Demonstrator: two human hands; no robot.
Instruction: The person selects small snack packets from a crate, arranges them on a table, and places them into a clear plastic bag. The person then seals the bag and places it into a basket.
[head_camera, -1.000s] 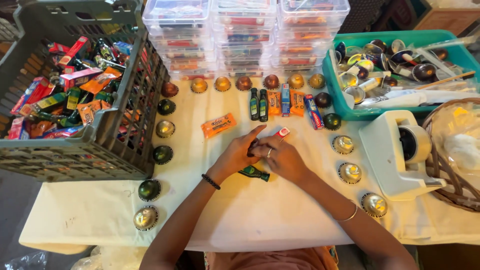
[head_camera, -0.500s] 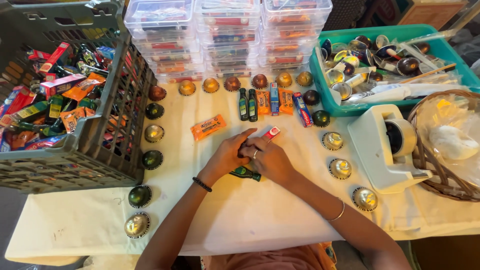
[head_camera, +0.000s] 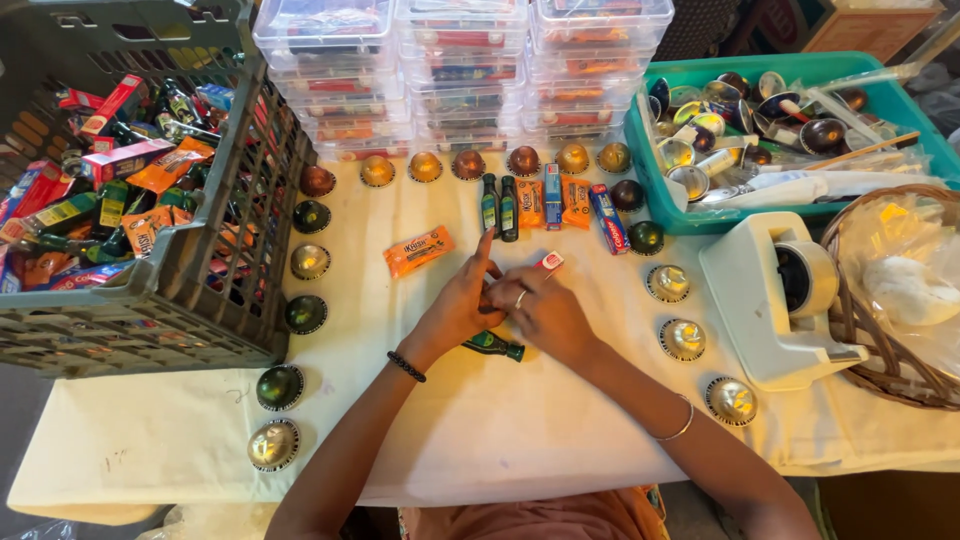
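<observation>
Both hands, left hand and right hand, have stayed clasped mid-tabletop, fingers curled on a small red-white packet, green mini bottle underneath, orange sachet just left.

Both hands, left and right, are pressed together over a small red-and-white box on the white-clothed counter; a small dark green bottle is seen beneath them.

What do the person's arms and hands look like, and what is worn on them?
Both arms are bare, with no sleeves to see. The left hand has a dark beaded bracelet at the wrist. The right hand has a silver ring on one finger and a thin metal bangle on the forearm.
</observation>
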